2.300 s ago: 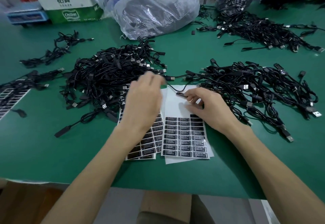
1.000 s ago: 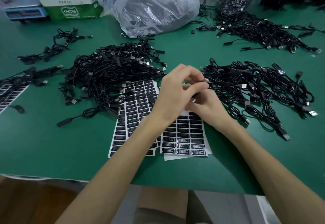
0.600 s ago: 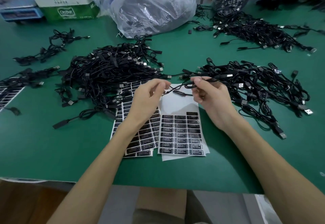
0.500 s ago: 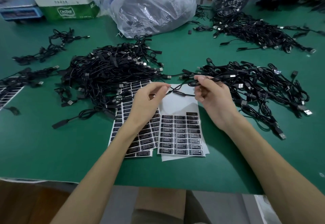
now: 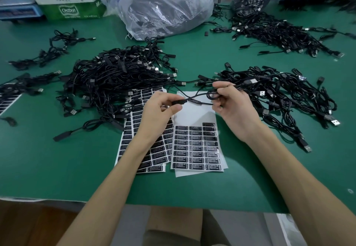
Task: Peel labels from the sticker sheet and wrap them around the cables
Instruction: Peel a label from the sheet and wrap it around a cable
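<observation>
**A:** What has changed in the last second?

**B:** The hands were bunched together over the white sticker sheet of black labels point(image 5: 195, 147). Now they have drawn apart, and a thin black cable with a small inline block point(image 5: 194, 102) is strung between them, just above the sheet's bare top.

**A:** Who holds what?

**B:** The left hand point(image 5: 158, 112) pinches the block end between thumb and forefinger. The right hand point(image 5: 234, 108) has its fingers point(image 5: 223, 88) curled round a loop of the same cable.

**A:** So the label is on?

**B:** Probably. This looks like a check before the cable is set aside, though I can't make out the label itself.

**A:** Any writing?

**B:** Each label on the sheet is headed "LED CONTROLLER"; the smaller lines are too fine to read. The green-and-white cardboard carton point(image 5: 71, 4) at the far left of the green counter point(image 5: 48, 159) reads "Cestbon" under two Chinese characters.

**A:** Much left?

**B:** Plenty, I'd say. Tangled heaps of black cables point(image 5: 115, 79) lie on both sides.
</observation>
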A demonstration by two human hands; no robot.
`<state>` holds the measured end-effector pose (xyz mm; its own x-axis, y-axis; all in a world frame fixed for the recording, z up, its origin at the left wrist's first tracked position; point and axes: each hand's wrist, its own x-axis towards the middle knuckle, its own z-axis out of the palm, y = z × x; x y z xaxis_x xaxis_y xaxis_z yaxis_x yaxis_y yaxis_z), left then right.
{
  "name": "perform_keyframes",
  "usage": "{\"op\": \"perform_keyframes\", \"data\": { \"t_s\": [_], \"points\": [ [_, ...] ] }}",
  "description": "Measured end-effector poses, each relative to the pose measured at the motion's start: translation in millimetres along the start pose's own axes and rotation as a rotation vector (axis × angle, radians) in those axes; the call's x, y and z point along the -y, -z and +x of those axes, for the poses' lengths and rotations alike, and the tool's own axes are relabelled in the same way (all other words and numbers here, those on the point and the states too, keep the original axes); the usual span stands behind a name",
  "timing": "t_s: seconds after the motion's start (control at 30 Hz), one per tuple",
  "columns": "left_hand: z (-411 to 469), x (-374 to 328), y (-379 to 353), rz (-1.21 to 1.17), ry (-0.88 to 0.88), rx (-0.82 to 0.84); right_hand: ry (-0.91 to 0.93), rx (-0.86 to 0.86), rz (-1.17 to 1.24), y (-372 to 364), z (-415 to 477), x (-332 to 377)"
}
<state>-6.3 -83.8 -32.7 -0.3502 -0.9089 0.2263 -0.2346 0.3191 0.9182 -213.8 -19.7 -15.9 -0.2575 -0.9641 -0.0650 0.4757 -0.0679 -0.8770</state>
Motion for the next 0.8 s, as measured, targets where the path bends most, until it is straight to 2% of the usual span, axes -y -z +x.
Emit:
{"op": "perform_keyframes", "data": {
  "t_s": [0.17,0.37,0.5,0.7,0.8],
  "points": [
    [-0.2,-0.1,1.3,-0.016,0.009,-0.03,0.004,0.001,-0.004,0.8,2.4,-2.4],
    [-2.3,-0.9,1.7,-0.042,-0.059,-0.048,0.0,-0.058,0.026,2.2,4.5,-6.3],
    [-3.2,-1.1,0.5,-0.013,-0.064,0.031,0.022,-0.077,0.032,3.7,5.4,-5.0],
    [-2.3,3.2,-2.8,0.129,-0.079,0.063,0.041,-0.008,0.035,4.5,3.4,-5.6],
    [-2.5,3.5,-3.4,0.079,-0.069,0.034,0.029,0.038,-0.008,3.8,3.2,-5.6]
  ]
}}
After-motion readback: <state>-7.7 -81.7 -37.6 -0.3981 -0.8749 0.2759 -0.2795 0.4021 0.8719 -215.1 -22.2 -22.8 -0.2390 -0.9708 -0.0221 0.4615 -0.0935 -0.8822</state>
